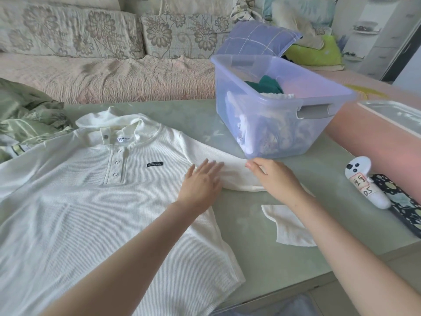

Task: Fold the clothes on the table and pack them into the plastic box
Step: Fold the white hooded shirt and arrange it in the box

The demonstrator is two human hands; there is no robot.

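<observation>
**White shirt spread out beside the box, one sleeve being handled**

So the white shirt is laid flat, front up, on the table, left of the plastic box. Its near hem and far side are cut off by the frame edge, so the whole outline can't be seen.

The left hand is pressed flat on the shirt's shoulder, left of and in front of the box, with the fingers straight and a bit spread. The right hand is placed on the sleeve just in front of the box. Its fingers are bent down over the fabric, and whether the cloth is actually pinched can't be told, since the back of the hand hides that part.

Inside the box a green garment and something white are seen on top. The rest is blurred through the cloudy wall, tbh.

A small white cloth is left further in front of the box, partly covered by the right forearm. To the right of the box a white controller is laid next to a dark patterned thing that's cropped and hard to identify
</observation>
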